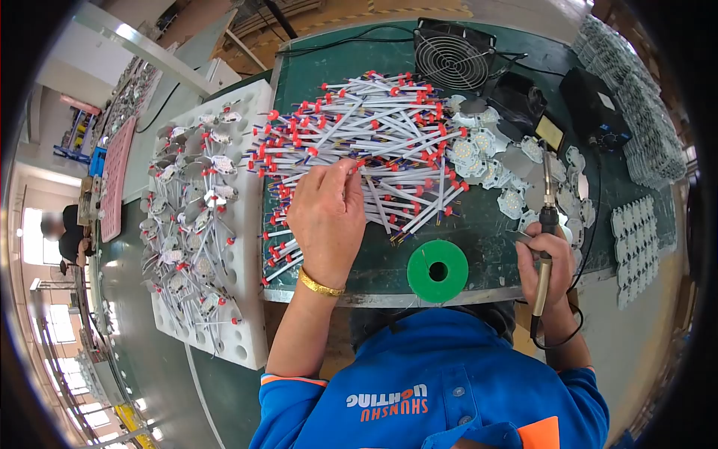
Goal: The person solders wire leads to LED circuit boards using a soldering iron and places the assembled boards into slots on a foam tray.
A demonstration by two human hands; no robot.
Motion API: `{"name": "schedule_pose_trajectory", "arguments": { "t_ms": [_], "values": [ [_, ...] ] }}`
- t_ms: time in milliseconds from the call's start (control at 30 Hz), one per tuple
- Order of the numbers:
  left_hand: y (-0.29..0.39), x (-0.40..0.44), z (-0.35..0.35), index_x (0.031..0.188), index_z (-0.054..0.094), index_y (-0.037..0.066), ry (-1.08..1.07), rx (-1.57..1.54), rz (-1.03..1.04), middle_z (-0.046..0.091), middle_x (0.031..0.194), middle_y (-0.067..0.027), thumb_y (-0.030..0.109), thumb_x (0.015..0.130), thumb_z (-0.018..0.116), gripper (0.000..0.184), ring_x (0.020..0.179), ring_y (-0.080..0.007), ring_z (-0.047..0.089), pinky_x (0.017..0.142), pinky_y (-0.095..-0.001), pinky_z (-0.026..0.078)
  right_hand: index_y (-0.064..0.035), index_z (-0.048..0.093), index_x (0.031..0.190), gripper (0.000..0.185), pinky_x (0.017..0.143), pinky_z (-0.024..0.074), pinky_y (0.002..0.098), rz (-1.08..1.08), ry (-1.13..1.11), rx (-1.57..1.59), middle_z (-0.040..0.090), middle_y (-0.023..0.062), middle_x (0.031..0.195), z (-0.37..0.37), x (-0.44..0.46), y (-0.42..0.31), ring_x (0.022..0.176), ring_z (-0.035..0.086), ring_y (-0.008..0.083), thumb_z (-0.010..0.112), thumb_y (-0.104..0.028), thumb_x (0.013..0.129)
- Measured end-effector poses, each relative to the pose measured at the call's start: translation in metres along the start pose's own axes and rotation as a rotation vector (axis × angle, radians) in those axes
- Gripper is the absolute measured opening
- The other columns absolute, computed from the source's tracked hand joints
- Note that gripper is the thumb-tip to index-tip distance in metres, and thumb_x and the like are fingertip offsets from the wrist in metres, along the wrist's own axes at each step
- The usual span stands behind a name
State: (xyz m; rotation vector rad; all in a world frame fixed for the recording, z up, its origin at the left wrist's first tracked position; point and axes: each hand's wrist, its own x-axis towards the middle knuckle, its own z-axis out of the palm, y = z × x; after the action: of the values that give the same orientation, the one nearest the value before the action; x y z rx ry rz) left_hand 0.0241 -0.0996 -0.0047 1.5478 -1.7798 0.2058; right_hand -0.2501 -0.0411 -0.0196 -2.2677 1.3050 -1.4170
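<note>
My left hand, with a gold bracelet on its wrist, reaches over a heap of short white cables with red and dark blue ends. Its thumb and fingers are pinched together at the red end of one cable. My right hand is wrapped round a soldering iron, whose tip points away from me. A thin wire sticks out from this hand's fingers. Beyond and beside the iron lie several round white LED boards. A green spool of solder wire lies flat near the table's front edge, between my hands.
On the left, a white foam tray with holes bears boards with cables attached. A black fan and a black soldering station stand at the back. Stacked board panels rise on the right. A person is far left.
</note>
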Motion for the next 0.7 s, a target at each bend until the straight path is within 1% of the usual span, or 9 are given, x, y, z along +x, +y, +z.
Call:
{"name": "schedule_pose_trajectory", "arguments": {
  "t_ms": [100,167,233,333,433,500,533,633,700],
  "values": [
    [0.004,0.001,0.003,0.091,0.063,0.007,-0.127,0.038,0.025,0.060,0.074,-0.0063,0.011,0.076,0.065,0.016,0.065,-0.0222,0.058,0.057,-0.0315,0.045,-0.0026,0.044,0.092,0.033,0.052,0.0451,0.0304,0.082,-0.026,0.105,0.057,0.0158,0.078,0.003,-0.004,0.003,0.058,0.055,0.0237,0.065,0.010,0.070],
    [0.008,0.002,0.002,0.092,0.063,0.009,-0.260,0.177,-0.007,0.061,0.076,-0.0067,0.013,0.076,0.065,0.017,0.066,-0.0231,0.059,0.059,-0.0326,0.046,-0.0024,0.044,0.092,0.033,0.057,0.0469,0.0312,0.052,0.021,0.135,0.058,0.0166,0.079,0.008,-0.005,0.004,0.060,0.058,0.0248,0.066,0.009,0.070],
    [0.006,0.001,0.002,0.093,0.064,0.010,-0.276,0.150,0.007,0.062,0.076,-0.0072,0.014,0.077,0.065,0.017,0.065,-0.0226,0.059,0.058,-0.0319,0.046,-0.0024,0.045,0.093,0.033,0.063,0.0477,0.0336,0.050,0.025,0.160,0.059,0.0171,0.082,0.007,-0.004,0.004,0.063,0.059,0.0251,0.067,0.008,0.070],
    [0.000,-0.002,0.005,0.091,0.064,0.008,-0.234,0.070,-0.009,0.061,0.071,-0.0062,0.013,0.075,0.065,0.017,0.063,-0.0248,0.059,0.055,-0.0353,0.046,-0.0024,0.045,0.095,0.034,0.065,0.0475,0.0328,0.091,0.041,0.123,0.059,0.0172,0.084,0.005,0.002,0.002,0.067,0.059,0.0249,0.067,0.006,0.071],
    [-0.002,-0.007,0.009,0.091,0.065,0.006,-0.107,0.005,-0.005,0.063,0.072,-0.0071,0.012,0.077,0.065,0.015,0.060,-0.0227,0.059,0.054,-0.0323,0.046,-0.0032,0.044,0.098,0.035,0.066,0.0470,0.0316,0.179,0.082,0.188,0.058,0.0178,0.087,0.004,0.001,-0.001,0.072,0.059,0.0247,0.067,0.002,0.073],
    [0.000,-0.008,0.010,0.090,0.065,0.004,-0.037,-0.102,-0.108,0.063,0.072,-0.0081,0.010,0.078,0.065,0.013,0.060,-0.0189,0.059,0.053,-0.0290,0.045,-0.0047,0.044,0.100,0.036,0.066,0.0465,0.0309,0.333,0.071,0.302,0.058,0.0181,0.090,0.006,-0.003,0.000,0.076,0.059,0.0245,0.068,-0.001,0.073],
    [0.003,-0.007,0.007,0.090,0.064,0.003,0.000,-0.114,-0.120,0.064,0.075,-0.0074,0.008,0.077,0.067,0.014,0.060,-0.0150,0.059,0.054,-0.0263,0.045,-0.0056,0.044,0.100,0.035,0.067,0.0465,0.0312,0.324,0.078,0.313,0.058,0.0185,0.092,0.007,-0.004,0.000,0.078,0.059,0.0243,0.069,-0.003,0.074],
    [0.002,-0.003,0.005,0.088,0.064,0.003,0.171,-0.185,-0.146,0.063,0.076,-0.0061,0.006,0.077,0.068,0.012,0.059,-0.0130,0.056,0.054,-0.0244,0.044,-0.0057,0.045,0.100,0.033,0.067,0.0471,0.0329,0.276,0.072,0.288,0.058,0.0169,0.091,0.008,-0.004,-0.002,0.075,0.059,0.0231,0.068,-0.004,0.076],
    [0.000,0.002,0.005,0.085,0.062,0.002,0.200,-0.212,-0.179,0.063,0.078,-0.0041,0.005,0.077,0.069,0.010,0.061,-0.0093,0.054,0.054,-0.0220,0.043,-0.0058,0.046,0.099,0.031,0.067,0.0478,0.0337,0.226,0.068,0.297,0.059,0.0163,0.089,0.011,-0.004,-0.003,0.073,0.060,0.0234,0.067,-0.003,0.077]
  ]
}}
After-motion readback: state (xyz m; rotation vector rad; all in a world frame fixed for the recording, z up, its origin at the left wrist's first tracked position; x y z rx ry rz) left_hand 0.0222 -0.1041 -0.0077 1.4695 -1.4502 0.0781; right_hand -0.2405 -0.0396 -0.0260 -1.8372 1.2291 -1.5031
